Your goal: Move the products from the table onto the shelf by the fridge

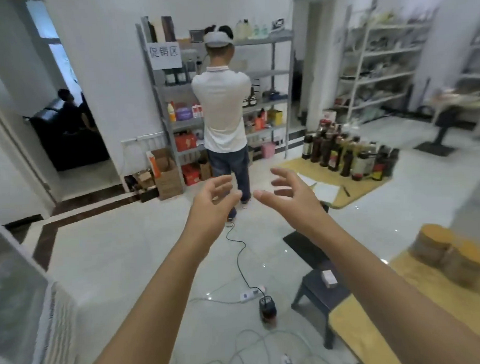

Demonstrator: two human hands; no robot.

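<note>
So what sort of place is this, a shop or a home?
Probably a home room set up as a mock shop or stockroom: metal shelves stocked with goods, a paper sign on one, and bottles grouped on a floor mat.

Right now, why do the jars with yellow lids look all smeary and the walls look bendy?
In the head view, the jars at the right edge are blurred, as is the white shelf; the wide lens bows the door frame on the left; small glints dot the shiny floor; the left hand and right hand look sharper.
</note>
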